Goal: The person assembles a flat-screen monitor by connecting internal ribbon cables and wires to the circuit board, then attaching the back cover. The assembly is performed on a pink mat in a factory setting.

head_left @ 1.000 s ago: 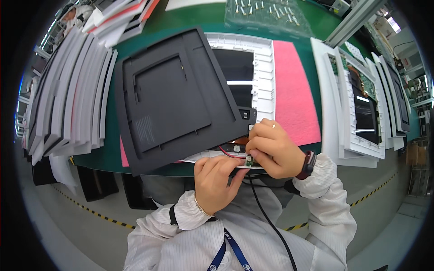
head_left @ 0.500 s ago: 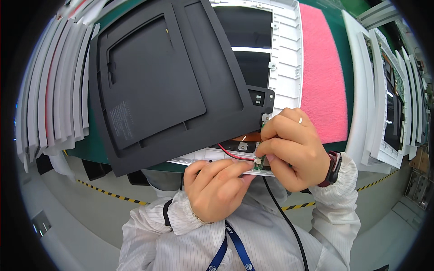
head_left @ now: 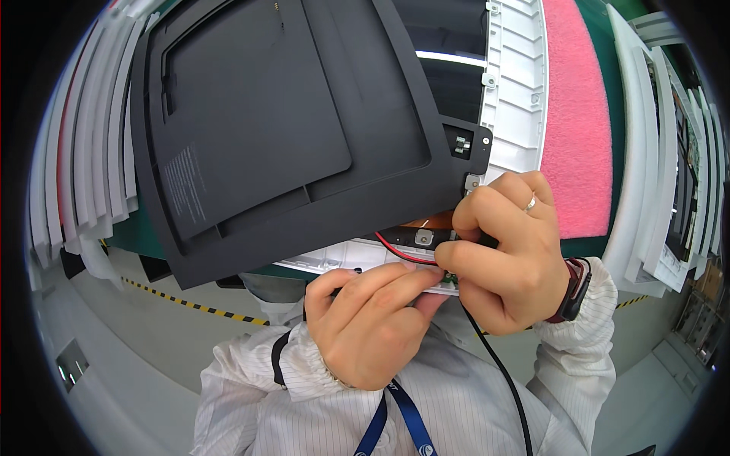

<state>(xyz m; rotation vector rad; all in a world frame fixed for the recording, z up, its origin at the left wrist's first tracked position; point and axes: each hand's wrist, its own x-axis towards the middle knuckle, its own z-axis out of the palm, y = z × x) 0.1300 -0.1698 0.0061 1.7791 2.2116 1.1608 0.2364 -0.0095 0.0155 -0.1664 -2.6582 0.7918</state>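
At the near edge of a white plastic frame (head_left: 525,91), both hands meet over a small green circuit board (head_left: 450,280). A red and black wire pair (head_left: 399,252) runs out from under a large black back panel (head_left: 304,171) to that spot. My left hand (head_left: 369,323) is closed on the frame's edge, fingers above and thumb below, its fingertips by the wire end. My right hand (head_left: 509,254) pinches at the board with index finger and thumb. Its fingers cover the wire end, so what they hold is hidden.
A pink fleecy pad (head_left: 578,121) lies under the frame on a green tabletop. White panels (head_left: 84,129) stand in a row at left, and more framed panels (head_left: 658,152) at right. A black cable (head_left: 498,365) hangs before me from the right-hand side.
My right fingers have come down over the wire end and hide the white connector seen before. My left fingertips have moved closer to them. The whole view has shifted slightly.
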